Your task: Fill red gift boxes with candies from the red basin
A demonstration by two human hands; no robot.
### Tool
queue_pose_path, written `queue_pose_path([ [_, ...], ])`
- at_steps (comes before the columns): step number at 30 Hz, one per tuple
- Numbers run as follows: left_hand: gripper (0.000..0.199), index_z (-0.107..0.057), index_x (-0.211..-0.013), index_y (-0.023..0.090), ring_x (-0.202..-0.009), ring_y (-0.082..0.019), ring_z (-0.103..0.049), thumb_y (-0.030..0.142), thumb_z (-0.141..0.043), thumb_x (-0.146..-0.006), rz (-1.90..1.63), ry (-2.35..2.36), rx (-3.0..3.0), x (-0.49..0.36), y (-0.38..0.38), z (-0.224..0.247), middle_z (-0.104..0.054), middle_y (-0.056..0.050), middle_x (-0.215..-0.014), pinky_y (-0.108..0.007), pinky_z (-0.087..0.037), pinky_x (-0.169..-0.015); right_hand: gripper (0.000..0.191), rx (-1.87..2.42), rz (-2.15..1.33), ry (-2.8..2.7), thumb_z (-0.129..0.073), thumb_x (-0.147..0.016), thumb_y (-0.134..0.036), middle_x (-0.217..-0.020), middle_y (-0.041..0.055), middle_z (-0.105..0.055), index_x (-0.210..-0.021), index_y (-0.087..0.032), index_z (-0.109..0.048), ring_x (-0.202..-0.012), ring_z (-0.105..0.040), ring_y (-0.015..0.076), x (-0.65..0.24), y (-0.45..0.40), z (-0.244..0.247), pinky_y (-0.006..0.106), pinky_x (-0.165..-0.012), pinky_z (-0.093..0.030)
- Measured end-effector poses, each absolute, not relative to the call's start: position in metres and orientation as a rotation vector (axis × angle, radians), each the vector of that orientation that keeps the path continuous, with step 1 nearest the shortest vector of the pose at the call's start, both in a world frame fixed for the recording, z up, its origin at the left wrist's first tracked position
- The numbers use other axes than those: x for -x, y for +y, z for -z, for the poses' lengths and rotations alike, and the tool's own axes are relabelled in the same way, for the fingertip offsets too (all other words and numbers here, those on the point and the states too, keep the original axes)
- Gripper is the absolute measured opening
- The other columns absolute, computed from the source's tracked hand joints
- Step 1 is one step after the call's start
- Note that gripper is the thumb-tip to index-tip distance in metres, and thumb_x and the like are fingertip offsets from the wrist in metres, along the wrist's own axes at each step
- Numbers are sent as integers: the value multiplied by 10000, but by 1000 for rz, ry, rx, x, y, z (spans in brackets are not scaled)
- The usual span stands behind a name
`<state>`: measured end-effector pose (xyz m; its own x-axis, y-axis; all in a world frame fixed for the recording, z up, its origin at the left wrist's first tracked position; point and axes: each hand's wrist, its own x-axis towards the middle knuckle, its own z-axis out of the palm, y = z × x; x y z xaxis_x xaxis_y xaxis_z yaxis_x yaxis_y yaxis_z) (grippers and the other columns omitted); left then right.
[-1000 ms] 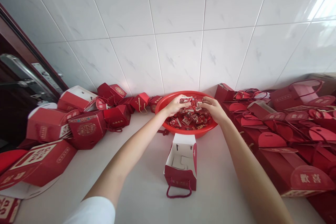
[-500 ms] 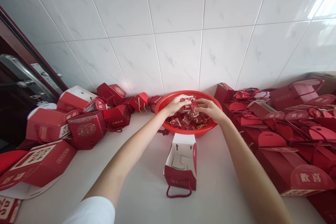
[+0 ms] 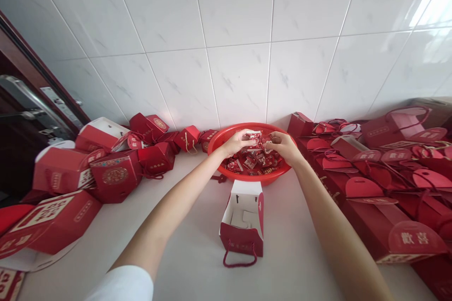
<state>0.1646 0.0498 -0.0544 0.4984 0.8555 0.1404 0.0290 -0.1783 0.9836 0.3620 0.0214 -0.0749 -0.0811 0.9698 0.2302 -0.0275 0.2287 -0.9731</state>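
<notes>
Over a red plastic basket [image 3: 226, 173] full of small red-wrapped candies [image 3: 250, 162], both hands work close together. My left hand [image 3: 236, 144] is closed on a red and white wrapped candy [image 3: 253, 139], its printed face turned up. My right hand [image 3: 284, 146] has its fingers bent around a red wrapped candy [image 3: 269, 146] at the basket's right side; the fingertips partly cover it. In front of the basket stands an open red gift box [image 3: 243, 240] with a white inside, its flap up toward the basket and a dark red cord handle hanging at the near side.
Several red gift boxes [image 3: 116, 175] are heaped at the left near a dark door with a metal handle [image 3: 28, 91]. More red boxes with rounded flaps [image 3: 384, 216] crowd the right side. A white tiled wall [image 3: 240, 75] rises behind the basket.
My right hand has shifted slightly to the right, away from the left hand, with its fingers drawn apart from the left's candy. The left-hand candy shows more of its face. The box stays put.
</notes>
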Motion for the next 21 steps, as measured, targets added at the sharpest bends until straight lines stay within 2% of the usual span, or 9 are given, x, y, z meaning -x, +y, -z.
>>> queue_pose_path([
  [6,230,-626,-885,179,-920,-192,-635,224,-795,-735,-950,847,-1622,-164,45,50,-684,-16,-845,-298,-507,-804,323,981,-1147,-1538,-851,-611,-408,-689,5,-698,-737,-184,-656,-625,-640,147,-361,17,72,263,-593,-522],
  [10,237,-649,-911,182,-932,-185,-641,235,-797,-733,-947,786,-1644,-163,48,54,-688,-11,-895,-307,-502,-850,356,1043,-1158,-1491,-820,-695,-480,-706,24,-704,-761,-195,-619,-596,-676,169,-360,17,72,270,-543,-523],
  [13,289,-681,-955,178,-954,-190,-650,282,-817,-722,-864,688,-1692,-163,52,59,-698,-32,-965,-340,-498,-903,355,1028,-1188,-1470,-816,-721,-482,-764,41,-726,-787,-202,-609,-641,-708,197,-359,16,70,292,-559,-557],
  [17,413,-681,-1105,190,-1071,-225,-638,331,-815,-741,-790,642,-1784,-163,56,63,-691,-75,-1097,-375,-502,-946,315,974,-1207,-1553,-809,-729,-442,-770,46,-736,-872,-184,-697,-702,-700,207,-358,12,68,316,-625,-575],
  [21,492,-632,-1222,202,-1017,-239,-677,372,-774,-783,-704,815,-1887,-162,58,66,-702,-77,-1055,-386,-523,-911,329,948,-1161,-1320,-820,-664,-393,-797,36,-738,-890,-181,-709,-745,-691,197,-357,13,68,304,-666,-569],
])
